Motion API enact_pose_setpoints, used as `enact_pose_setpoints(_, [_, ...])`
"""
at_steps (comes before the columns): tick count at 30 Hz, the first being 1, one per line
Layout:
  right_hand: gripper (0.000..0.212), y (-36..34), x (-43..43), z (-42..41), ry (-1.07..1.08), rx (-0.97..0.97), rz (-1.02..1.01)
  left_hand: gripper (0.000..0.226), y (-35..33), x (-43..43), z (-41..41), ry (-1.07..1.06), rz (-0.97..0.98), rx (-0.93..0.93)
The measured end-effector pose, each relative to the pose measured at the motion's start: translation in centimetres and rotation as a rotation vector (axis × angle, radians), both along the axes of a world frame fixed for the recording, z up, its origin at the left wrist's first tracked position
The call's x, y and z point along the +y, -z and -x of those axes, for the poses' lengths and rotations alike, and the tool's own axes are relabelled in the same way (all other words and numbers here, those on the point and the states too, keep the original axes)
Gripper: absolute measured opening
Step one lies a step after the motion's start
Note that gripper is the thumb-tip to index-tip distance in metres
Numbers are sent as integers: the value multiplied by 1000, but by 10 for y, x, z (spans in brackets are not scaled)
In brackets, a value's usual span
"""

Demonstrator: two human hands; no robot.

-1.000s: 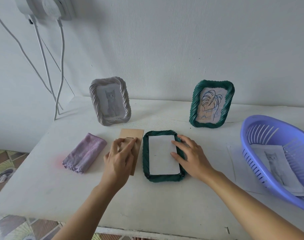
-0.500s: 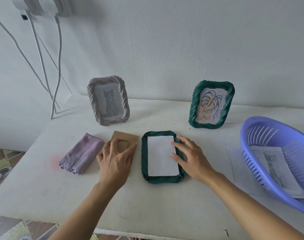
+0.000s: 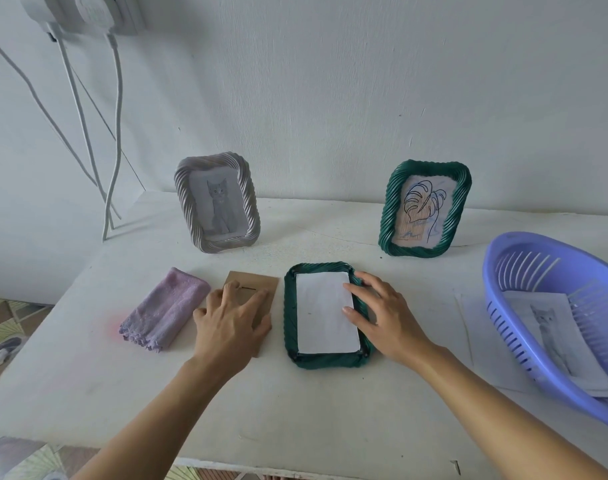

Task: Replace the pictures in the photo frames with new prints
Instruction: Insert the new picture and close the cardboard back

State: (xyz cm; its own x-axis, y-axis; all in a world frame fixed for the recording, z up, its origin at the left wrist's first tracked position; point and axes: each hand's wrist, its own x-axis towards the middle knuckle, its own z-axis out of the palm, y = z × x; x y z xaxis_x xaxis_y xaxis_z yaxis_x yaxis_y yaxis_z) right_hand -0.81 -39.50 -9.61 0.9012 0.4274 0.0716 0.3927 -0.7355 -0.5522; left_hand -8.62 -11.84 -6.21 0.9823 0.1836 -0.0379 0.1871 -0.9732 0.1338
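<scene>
Left hand (image 3: 231, 315) lies flat, fingers spread, palm down on the brown backing board (image 3: 252, 292), which runs lengthwise away from the person. Just beside it, the green frame (image 3: 325, 360) lies face down, long axis likewise, white print (image 3: 325, 311) inside. Right hand (image 3: 382, 315), fingers open, presses the frame's right edge, holding nothing.

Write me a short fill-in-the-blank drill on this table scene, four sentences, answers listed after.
1. The left hand rests on the brown ____ backing board.
2. The standing grey frame shows a picture of a ____.
3. The right hand touches the green frame that lies ____ on the table.
4. The folded cloth lies to the ____ of the backing board.

Missing words: cardboard; cat; flat; left
</scene>
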Motion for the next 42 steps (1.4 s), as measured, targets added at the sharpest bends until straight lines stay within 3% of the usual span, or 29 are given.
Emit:
enact_pose_setpoints(11, [51,-4,1,2,7,26,12,41,-16,6,5,120,289,-181])
enact_pose_setpoints(18, [52,-8,1,3,3,43,18,25,-22,8,6,159,261,-210])
enact_pose_setpoints(25, [52,-8,1,2,-4,37,-7,25,-29,-15,11,150,408,-261])
enact_pose_setpoints(30, [51,-7,-1,-1,-16,35,-7,32,-39,-42,8,237,335,-315])
enact_pose_setpoints(33, [51,-7,-2,-2,-16,34,-10,41,-36,-56,1,241,286,-223])
enact_pose_setpoints(42, [54,-8,-5,-2,-28,20,-64,34,-13,-89,-19,228,47,-177])
